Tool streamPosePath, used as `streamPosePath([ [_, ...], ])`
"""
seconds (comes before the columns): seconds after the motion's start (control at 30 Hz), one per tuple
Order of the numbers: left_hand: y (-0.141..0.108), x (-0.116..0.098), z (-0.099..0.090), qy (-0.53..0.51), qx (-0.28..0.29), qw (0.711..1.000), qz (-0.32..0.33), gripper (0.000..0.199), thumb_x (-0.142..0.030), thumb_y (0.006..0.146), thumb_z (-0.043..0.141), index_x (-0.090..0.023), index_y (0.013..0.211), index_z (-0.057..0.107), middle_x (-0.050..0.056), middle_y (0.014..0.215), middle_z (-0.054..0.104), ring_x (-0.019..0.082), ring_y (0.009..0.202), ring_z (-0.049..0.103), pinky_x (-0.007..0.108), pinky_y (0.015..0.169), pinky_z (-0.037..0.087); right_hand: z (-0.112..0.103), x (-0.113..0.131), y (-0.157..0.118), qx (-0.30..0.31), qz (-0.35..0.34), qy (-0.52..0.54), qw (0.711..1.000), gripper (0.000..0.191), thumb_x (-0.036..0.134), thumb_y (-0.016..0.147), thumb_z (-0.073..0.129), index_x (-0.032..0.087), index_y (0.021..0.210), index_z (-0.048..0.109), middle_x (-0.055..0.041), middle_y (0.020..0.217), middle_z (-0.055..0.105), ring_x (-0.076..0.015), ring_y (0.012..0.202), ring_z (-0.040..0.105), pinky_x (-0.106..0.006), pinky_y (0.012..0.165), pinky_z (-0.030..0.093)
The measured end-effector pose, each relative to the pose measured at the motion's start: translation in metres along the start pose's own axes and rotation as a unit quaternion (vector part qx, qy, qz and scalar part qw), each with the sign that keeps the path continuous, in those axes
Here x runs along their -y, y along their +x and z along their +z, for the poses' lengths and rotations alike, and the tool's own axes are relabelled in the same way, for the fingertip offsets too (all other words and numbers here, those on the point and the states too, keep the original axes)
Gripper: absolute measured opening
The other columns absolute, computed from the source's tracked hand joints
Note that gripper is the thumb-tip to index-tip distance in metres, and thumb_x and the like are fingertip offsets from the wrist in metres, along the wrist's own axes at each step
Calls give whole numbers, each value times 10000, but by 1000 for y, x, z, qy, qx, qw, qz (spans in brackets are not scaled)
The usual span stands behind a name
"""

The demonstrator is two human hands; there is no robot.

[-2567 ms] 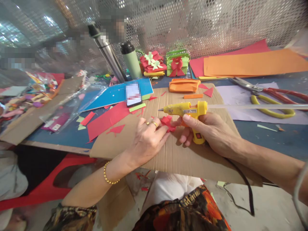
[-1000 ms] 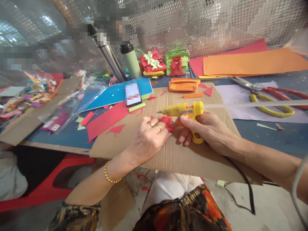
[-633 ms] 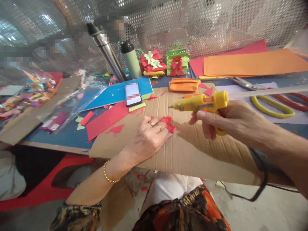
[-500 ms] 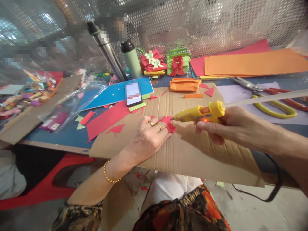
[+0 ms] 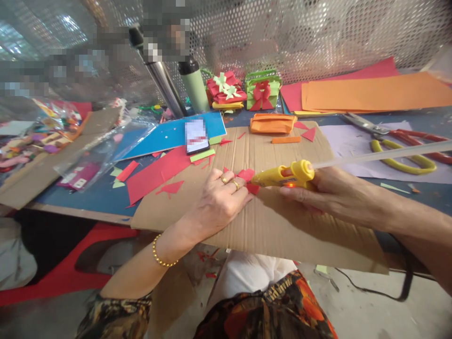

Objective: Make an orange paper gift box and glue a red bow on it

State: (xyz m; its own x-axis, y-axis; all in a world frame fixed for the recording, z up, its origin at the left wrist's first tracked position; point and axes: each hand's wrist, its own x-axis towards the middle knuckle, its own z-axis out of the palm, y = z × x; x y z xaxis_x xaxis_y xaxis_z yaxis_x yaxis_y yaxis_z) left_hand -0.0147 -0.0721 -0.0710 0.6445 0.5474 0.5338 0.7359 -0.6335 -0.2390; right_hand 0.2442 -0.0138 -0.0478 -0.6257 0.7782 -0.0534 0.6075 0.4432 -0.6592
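Note:
My right hand (image 5: 323, 190) grips a yellow hot glue gun (image 5: 282, 175), with a long clear glue stick (image 5: 374, 154) poking out of its back. The gun's nozzle is at a small red paper piece (image 5: 245, 174) on the cardboard sheet (image 5: 282, 235). My left hand (image 5: 224, 197), closed and wearing two rings, pins that red piece down with its fingertips, which are partly hidden. An orange folded paper bag (image 5: 272, 124) and an orange strip (image 5: 286, 140) lie behind the gun.
Scissors (image 5: 399, 148) lie on lilac paper at right, near orange sheets (image 5: 367, 94). A phone (image 5: 197, 136), red paper (image 5: 155, 176) and a blue sheet (image 5: 165, 139) are at left. Two bottles (image 5: 193, 87) and decorated paper bags (image 5: 262, 92) stand behind. A black cord (image 5: 374, 292) hangs at right.
My right hand has brought the glue gun left and slightly down, so its nozzle now sits over the red paper piece. My left hand stays in place.

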Motion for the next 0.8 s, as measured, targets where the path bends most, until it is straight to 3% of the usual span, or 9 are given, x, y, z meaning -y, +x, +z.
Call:
streamPosePath([
  [0.17, -4, 3, 0, -3, -59, 997, -57, 225, -240, 1030, 642, -173, 820, 682, 47, 863, 766, 202, 795, 619, 395, 753, 387, 2, -3, 0, 6, 22, 8, 1000, 630, 772, 921, 542, 244, 581, 494, 5, 527, 385, -107, 464, 314, -281, 388, 246],
  [0.3, -10, 9, -6, -13, -114, 983, -143, 199, -47, 918, 574, -189, 863, 702, 39, 870, 733, 220, 828, 629, 405, 775, 413, 2, -5, 1, 21, 42, 5, 999, 673, 844, 890, 492, 248, 578, 516, 4, 516, 396, -115, 446, 356, -281, 380, 265],
  [0.43, -12, 10, -6, -89, -74, 983, -140, 390, 38, 873, 503, -211, 1020, 765, 34, 959, 735, 203, 878, 625, 409, 868, 463, 1, -3, 2, 30, 40, 37, 998, 666, 848, 883, 485, 245, 607, 551, 3, 510, 473, -123, 443, 426, -273, 392, 312],
  [0.6, -11, 8, -1, -119, 3, 986, -114, 361, -78, 1043, 481, -246, 1141, 785, 53, 1016, 719, 202, 941, 609, 430, 953, 475, 6, -4, 3, 34, 49, 58, 997, 662, 847, 879, 511, 247, 598, 498, 9, 470, 492, -112, 429, 413, -264, 389, 293],
  [0.8, -11, 9, -3, -111, 53, 986, -113, 365, -51, 1031, 474, -235, 1104, 780, 61, 1019, 708, 214, 939, 582, 429, 928, 459, 6, -1, 2, 19, 44, 60, 997, 701, 891, 861, 482, 241, 601, 522, 4, 474, 495, -114, 425, 411, -273, 390, 283],
])
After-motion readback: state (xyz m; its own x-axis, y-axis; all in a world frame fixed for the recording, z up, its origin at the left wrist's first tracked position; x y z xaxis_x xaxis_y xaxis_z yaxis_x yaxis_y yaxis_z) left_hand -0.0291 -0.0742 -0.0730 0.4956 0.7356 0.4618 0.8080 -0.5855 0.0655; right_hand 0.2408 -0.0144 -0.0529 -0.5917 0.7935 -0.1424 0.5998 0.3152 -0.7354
